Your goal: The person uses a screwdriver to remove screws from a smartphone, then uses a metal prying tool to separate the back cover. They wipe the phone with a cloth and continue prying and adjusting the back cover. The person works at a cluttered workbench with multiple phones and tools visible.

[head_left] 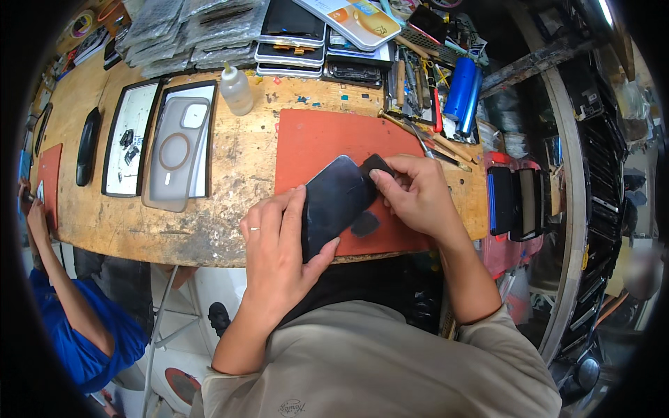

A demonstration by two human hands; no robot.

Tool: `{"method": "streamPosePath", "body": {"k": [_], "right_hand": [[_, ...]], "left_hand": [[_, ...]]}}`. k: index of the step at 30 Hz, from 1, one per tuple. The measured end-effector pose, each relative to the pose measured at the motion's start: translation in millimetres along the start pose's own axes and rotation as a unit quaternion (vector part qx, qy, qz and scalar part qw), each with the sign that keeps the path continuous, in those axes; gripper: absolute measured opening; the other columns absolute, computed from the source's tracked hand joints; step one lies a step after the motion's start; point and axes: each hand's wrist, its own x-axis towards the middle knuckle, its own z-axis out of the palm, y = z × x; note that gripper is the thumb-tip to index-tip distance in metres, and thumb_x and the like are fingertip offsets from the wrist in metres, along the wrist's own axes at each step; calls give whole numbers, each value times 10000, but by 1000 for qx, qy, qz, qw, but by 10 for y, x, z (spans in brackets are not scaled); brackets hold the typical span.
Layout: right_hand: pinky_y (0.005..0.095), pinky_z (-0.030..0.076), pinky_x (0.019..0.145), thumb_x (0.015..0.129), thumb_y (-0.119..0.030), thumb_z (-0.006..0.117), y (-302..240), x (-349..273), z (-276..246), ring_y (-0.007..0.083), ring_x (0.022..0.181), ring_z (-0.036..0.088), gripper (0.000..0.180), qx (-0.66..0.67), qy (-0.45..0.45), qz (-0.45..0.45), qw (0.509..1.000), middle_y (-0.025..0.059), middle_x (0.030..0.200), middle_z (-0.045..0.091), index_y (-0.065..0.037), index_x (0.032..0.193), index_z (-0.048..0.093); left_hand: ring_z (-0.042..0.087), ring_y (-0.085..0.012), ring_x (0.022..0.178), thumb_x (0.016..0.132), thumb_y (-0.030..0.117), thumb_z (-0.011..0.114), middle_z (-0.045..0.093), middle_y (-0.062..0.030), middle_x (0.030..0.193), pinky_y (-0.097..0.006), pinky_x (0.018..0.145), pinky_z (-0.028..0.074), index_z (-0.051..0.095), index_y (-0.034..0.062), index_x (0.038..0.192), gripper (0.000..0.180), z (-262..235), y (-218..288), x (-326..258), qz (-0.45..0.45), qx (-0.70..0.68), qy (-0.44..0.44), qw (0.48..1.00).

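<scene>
Over a red-orange work mat (317,139), my left hand (275,237) grips a dark smartphone (338,198) by its sides, fingers along the left edge and thumb at the lower right. The phone lies tilted, its dark face up. Between thumb and fingers, my right hand (411,188) pinches a small black flat piece (376,166) against or just beside the phone's upper right edge; its exact kind does not show. A dark rounded patch (364,223) is on the mat below the phone.
Left of the mat are a translucent phone case (178,184), a white tray (125,167) with small black parts, and a squeeze bottle (235,90). Stacked boxes (289,52), hand tools (414,83) and blue cylinders (462,90) line the back. A person in blue (87,327) works at far left.
</scene>
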Motion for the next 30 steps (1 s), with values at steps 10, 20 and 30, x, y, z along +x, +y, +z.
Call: {"method": "streamPosePath", "body": {"k": [10,20,30], "right_hand": [[224,563,558,1080,-103,696,118,83,-71,58,646,677,181,224,-74,144,961,32,843,743,57,1116,773],[474,540,652,985,-99,718,1,-91,26,320,708,708,170,-37,35,-80,996,180,805,683,62,937,695],[502,548,656,979,-96,702,-46,-82,-11,396,678,706,174,-91,23,-113,989,215,787,708,66,916,711]], "left_hand": [[551,-409,1260,759,222,927,603,-211,1370,-529,1111,415,540,-23,1525,893,-6,22,8,-8,-2,-1,1000],[550,-408,1234,770,233,926,592,-212,1326,-529,1100,416,539,-13,1527,886,-52,92,54,-4,19,-6,1000],[556,-395,1237,757,229,939,615,-202,1351,-521,1106,420,566,-21,1499,867,3,76,7,5,23,8,1000]]}}
